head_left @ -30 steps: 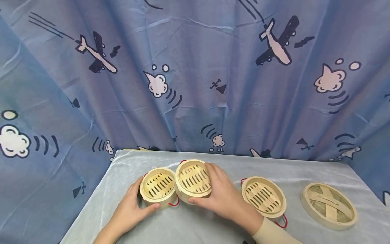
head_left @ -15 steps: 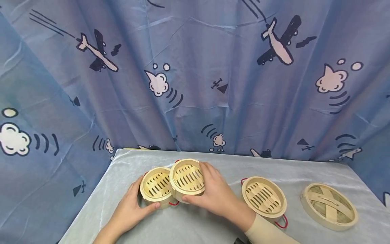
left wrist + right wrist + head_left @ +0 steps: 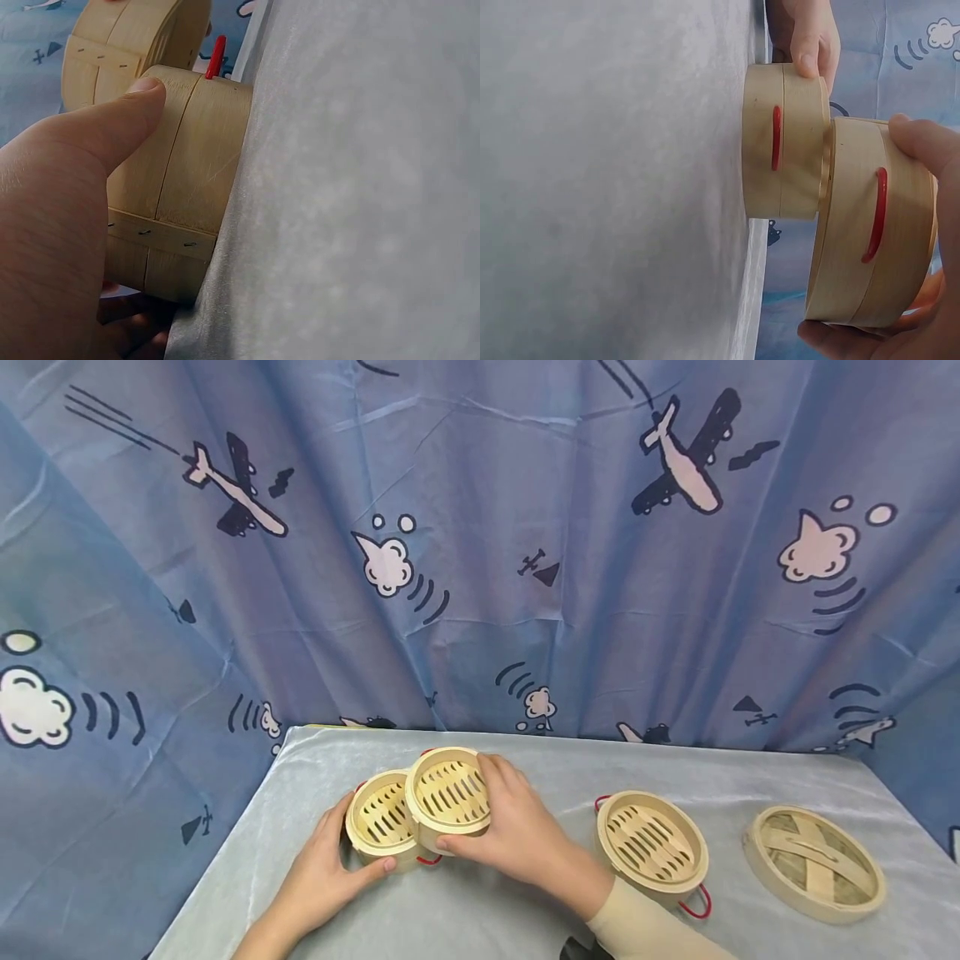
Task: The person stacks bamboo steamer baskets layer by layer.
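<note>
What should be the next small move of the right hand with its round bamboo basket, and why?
The right hand should probably shift the raised round, pale bamboo basket slightly to the person's left, since it overlaps only part of the lower round, pale bamboo basket, which the left hand holds on the grey cloth.

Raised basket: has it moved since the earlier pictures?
Yes: in the head view, against the lid, the raised basket has shifted left, overlapping more of the adjoining basket.

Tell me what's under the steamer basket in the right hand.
Part of a second basket, gripped by the left hand. The right part of its top is covered in the head view.
</note>
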Action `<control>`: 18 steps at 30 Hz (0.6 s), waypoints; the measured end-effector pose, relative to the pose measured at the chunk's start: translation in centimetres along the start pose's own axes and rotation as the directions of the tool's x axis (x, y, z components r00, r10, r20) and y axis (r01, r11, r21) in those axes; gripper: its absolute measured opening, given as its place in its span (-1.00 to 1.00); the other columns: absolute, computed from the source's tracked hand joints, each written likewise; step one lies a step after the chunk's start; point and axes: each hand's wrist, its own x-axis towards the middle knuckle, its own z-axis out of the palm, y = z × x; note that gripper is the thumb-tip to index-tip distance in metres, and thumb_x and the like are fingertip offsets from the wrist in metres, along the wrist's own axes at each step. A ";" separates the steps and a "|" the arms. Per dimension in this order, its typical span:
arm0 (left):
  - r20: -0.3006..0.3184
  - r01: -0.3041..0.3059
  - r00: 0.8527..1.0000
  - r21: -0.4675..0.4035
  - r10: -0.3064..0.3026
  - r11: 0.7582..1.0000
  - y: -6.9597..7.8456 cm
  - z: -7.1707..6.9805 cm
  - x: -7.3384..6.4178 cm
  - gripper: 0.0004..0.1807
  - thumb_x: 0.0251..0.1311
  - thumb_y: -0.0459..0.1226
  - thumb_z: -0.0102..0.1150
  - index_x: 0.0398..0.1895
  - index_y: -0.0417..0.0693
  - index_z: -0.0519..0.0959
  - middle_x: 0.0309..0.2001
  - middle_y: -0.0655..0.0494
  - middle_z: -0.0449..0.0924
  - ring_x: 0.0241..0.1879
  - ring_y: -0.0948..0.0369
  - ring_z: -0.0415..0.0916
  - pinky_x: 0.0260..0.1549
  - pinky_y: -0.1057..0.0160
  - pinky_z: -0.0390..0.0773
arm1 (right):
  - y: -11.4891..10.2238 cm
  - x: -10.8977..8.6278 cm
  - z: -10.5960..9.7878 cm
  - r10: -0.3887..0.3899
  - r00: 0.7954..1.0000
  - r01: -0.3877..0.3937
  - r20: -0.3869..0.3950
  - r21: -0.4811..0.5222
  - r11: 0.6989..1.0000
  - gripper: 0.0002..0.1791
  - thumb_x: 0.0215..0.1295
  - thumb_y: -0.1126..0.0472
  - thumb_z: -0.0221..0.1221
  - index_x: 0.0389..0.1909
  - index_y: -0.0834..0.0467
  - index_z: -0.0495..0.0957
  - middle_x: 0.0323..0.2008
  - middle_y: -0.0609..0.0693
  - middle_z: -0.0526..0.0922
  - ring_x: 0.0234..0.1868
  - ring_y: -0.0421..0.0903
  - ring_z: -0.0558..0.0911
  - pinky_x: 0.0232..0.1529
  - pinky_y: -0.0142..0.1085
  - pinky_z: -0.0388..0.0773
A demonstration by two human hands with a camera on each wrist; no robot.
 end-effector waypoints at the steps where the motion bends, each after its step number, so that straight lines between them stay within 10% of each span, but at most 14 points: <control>1: 0.000 -0.001 1.000 -0.002 0.001 1.000 0.0 0.0 0.0 0.24 0.05 0.25 0.67 0.71 -0.03 0.24 0.53 -0.02 0.42 0.50 -0.05 0.40 0.39 -0.25 0.43 | -0.1 0.1 0.0 0.000 1.000 0.000 0.003 -0.001 1.000 0.33 -0.07 -0.39 0.63 0.61 0.26 0.32 0.46 0.21 0.46 0.45 0.22 0.48 0.43 0.16 0.49; 18: -0.005 0.001 1.000 -0.001 -0.001 1.000 0.2 -0.1 0.0 0.23 0.06 0.26 0.65 0.70 -0.01 0.25 0.55 -0.02 0.40 0.51 -0.09 0.39 0.38 -0.28 0.44 | -1.3 1.4 1.1 -0.033 0.999 0.033 0.021 -0.015 0.999 0.31 -0.04 -0.40 0.60 0.59 0.28 0.32 0.37 0.17 0.52 0.34 0.17 0.54 0.36 0.10 0.56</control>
